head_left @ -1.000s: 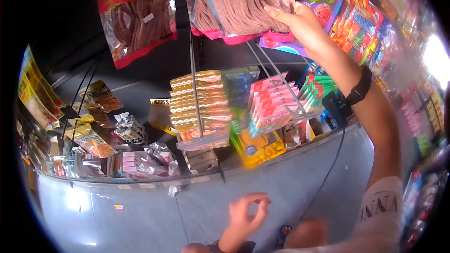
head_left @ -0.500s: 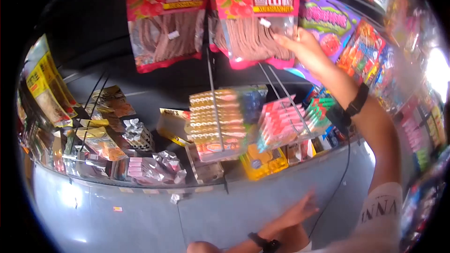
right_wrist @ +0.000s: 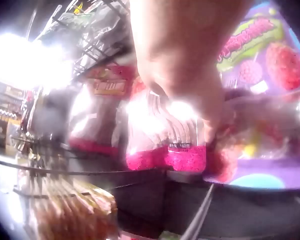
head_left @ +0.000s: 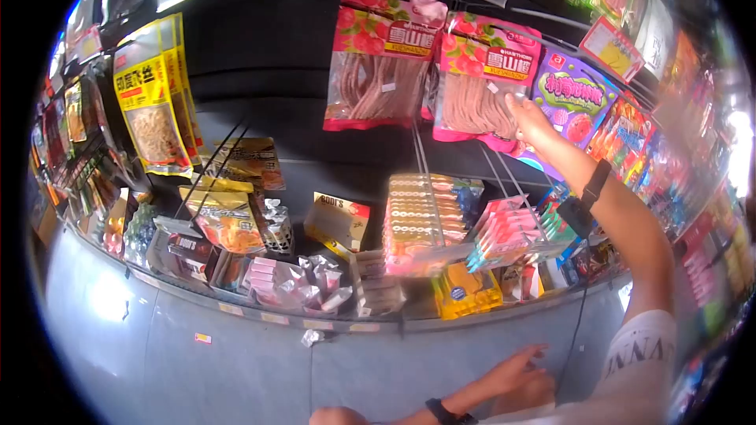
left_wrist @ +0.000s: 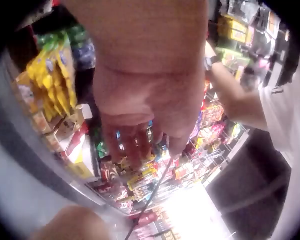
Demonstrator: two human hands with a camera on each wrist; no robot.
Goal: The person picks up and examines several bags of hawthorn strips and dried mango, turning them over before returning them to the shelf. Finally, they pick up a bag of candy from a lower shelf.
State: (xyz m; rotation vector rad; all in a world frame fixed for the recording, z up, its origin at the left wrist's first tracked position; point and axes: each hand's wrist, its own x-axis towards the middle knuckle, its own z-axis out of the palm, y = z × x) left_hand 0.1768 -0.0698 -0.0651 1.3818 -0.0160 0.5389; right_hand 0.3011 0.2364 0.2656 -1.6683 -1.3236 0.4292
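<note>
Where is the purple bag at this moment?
In the head view, the purple bag is at the upper right, between the pink hawthorn bag held by the right hand and the orange packets farther right.

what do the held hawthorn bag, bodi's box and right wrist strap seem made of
Hawthorn bag: glossy plastic film; clear front shows the strips and catches bright glints. BODI'S box: probably printed cardboard, given its flat panel and straight edges. Right wrist strap: dark, matte, perhaps fabric or rubber; too blurred to tell.
</note>
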